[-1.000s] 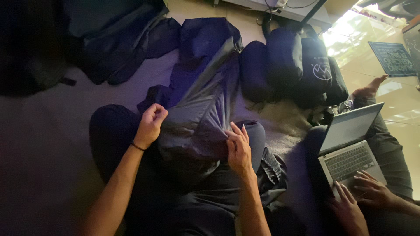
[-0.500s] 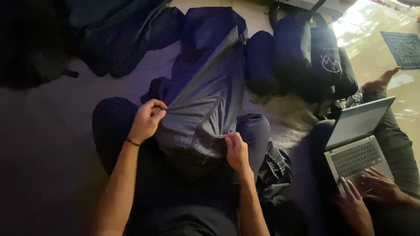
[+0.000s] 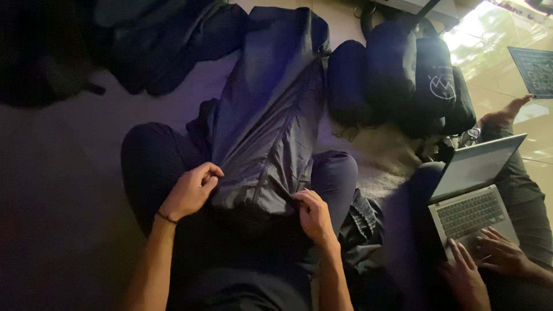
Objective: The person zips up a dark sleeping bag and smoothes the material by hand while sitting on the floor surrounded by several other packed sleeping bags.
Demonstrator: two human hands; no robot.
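A long dark blue padded cover [image 3: 266, 115], like a sleeping bag, lies stretched from my lap across the floor away from me. My left hand [image 3: 192, 191] pinches its near left edge between thumb and fingers. My right hand [image 3: 314, 214] grips the near right edge, fingers curled into the fabric. Both hands rest over my crossed legs in dark trousers [image 3: 144, 167]. The bag's near end is bunched between my hands.
Several rolled dark stuff sacks [image 3: 403, 80] stand at the far right of the bag. More dark fabric [image 3: 161, 40] is heaped at the far left. On my right another person types on an open grey laptop [image 3: 475, 196], their hands [image 3: 489, 259] on its keys.
My head has tipped so the scene sits lower in view. Both hands have slid nearer my body along the bag's edge and gathered more fabric. The other person keeps typing.
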